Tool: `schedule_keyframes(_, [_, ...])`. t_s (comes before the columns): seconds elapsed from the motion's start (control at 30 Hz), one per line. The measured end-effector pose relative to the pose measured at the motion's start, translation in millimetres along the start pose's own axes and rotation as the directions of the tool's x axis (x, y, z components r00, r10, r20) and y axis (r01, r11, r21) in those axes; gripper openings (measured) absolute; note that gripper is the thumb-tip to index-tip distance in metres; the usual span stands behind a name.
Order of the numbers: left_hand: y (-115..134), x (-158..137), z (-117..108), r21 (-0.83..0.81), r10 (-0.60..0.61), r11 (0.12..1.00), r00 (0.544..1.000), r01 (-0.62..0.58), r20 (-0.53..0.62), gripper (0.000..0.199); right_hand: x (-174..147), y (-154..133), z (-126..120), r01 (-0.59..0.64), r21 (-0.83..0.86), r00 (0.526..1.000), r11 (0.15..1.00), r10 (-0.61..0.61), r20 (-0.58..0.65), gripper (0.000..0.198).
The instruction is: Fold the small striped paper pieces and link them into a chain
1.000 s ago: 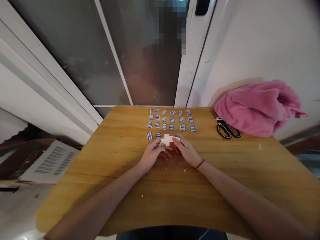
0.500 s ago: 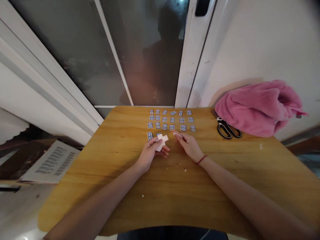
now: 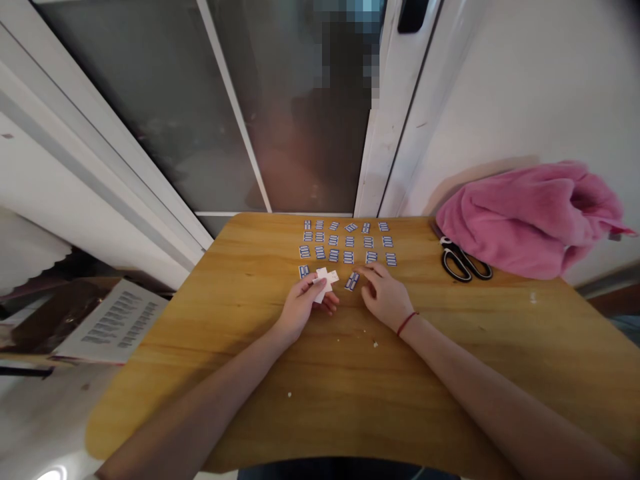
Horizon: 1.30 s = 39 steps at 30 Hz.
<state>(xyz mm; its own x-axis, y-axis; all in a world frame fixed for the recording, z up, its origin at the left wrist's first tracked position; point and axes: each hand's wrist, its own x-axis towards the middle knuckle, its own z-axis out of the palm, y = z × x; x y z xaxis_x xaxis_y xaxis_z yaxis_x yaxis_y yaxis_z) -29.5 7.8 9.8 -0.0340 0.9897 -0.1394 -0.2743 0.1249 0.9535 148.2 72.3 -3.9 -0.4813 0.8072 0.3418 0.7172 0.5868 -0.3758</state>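
Observation:
Several small white paper cards point(image 3: 325, 283), fanned and overlapping, are pinched in my left hand point(image 3: 299, 303). Their blank sides face up. My right hand point(image 3: 387, 293) rests over the table just right of a blue-and-white patterned card point(image 3: 352, 281) that lies face up and tilted. Its index fingertip is at the upper edge of that card; thumb and index are apart, and nothing shows between them. Beyond both hands, similar cards point(image 3: 349, 257) lie in rows. One more card point(image 3: 304, 271) sits left of my left hand, which partly covers the nearest row.
Black-handled scissors point(image 3: 465, 261) lie at the right, partly under a pink plush cloth point(image 3: 520, 213). Small white scraps point(image 3: 375, 344) dot the wooden table point(image 3: 280, 427). A glazed door point(image 3: 300, 133) stands behind; a box with printed sheet point(image 3: 117, 323) is at lower left.
The card that my right hand held now lies on the table, patterned side up. My right hand has let go and shifted slightly right. The left hand still holds its cards.

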Motion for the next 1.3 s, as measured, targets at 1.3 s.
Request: schedule_keyframes(1.3, [2, 7, 1, 0.232, 0.294, 0.940, 0.941, -0.252, -0.168, 0.025, 5, -15, 15, 0.286, -0.247, 0.944, 0.926, -0.316, -0.094, 0.019])
